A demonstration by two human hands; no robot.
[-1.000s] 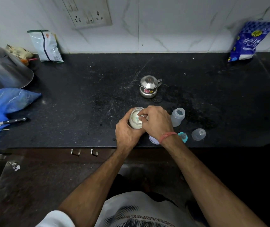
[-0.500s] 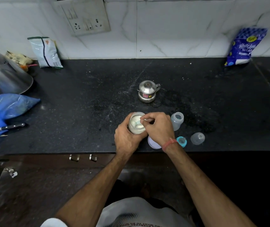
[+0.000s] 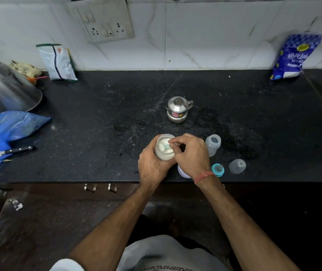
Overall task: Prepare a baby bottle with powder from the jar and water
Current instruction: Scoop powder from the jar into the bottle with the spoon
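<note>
Two hands work at the front edge of the worktop (image 3: 97,118) in the head view. The left hand (image 3: 152,167) wraps its fingers round the open jar (image 3: 164,146) of white powder, upright. The right hand (image 3: 190,153) pinches a small teal scoop (image 3: 167,146) dipped into the jar mouth. The open baby bottle (image 3: 212,144) stands upright just right of that hand, nearest to it, so the loaded scoop likely travels rightward.
</note>
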